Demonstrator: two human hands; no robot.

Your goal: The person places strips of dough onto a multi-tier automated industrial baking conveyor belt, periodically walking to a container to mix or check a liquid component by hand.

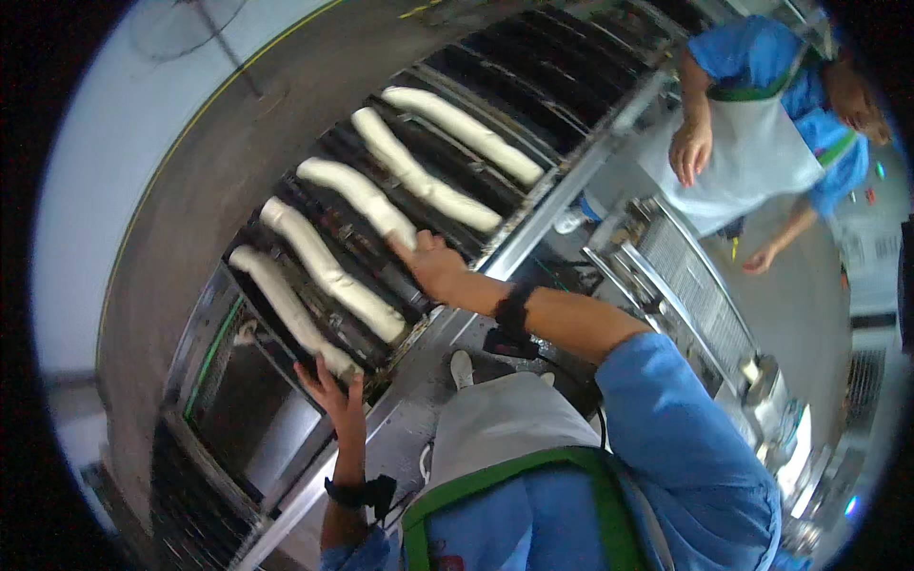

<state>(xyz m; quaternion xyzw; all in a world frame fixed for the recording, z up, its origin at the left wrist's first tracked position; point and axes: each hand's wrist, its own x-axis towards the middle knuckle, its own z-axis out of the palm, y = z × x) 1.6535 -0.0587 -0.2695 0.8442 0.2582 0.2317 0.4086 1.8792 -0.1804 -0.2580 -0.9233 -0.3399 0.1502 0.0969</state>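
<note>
Several long, pale dough logs lie side by side in dark, narrow troughs. At the near end of the leftmost dough log [290,306], my left hand [335,398] touches it with fingers spread. My right hand [438,268] reaches across to the near end of the middle dough log [357,190], its fingers stretched onto the dough. Between these two lies another dough log [333,271], bent partway along. Beyond my right hand are two more, a kinked dough log [419,176] and a straighter dough log [466,130].
A metal rail [562,195] runs along the troughs' near side. Dark troughs [533,76] continue toward the upper right. A person in a blue shirt and white apron [733,162] stands at right, beside a slatted metal conveyor [681,271]. An open metal frame [252,409] lies left.
</note>
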